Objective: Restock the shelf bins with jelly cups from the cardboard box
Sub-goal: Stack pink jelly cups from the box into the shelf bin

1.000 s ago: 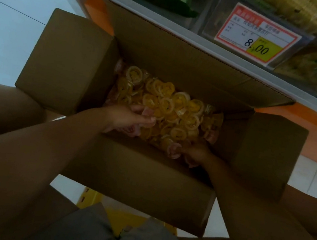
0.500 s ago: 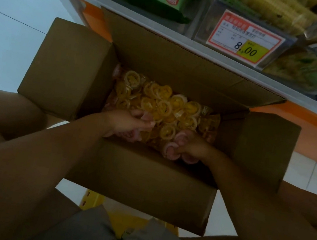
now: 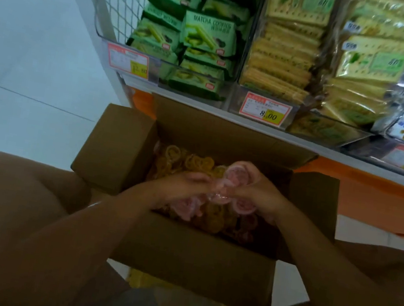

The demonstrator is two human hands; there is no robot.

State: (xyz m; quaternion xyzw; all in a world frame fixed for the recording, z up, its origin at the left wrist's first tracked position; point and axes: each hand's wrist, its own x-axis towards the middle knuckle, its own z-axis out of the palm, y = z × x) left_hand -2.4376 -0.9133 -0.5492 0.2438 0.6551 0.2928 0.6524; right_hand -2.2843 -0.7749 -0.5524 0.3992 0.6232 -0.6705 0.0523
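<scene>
Pink jelly cups (image 3: 238,178) are bunching above the open cardboard box (image 3: 193,265), both hands closing on them: the left hand (image 3: 185,186) is curling its fingers around cups at the near side, the right hand (image 3: 262,192) is clamping 1 or 2 higher up. More orange cups (image 3: 195,162) are lying inside the box. Judging by the loose double handful, cups could be slipping back while rising toward the shelf bins (image 3: 263,109) beyond the box
</scene>
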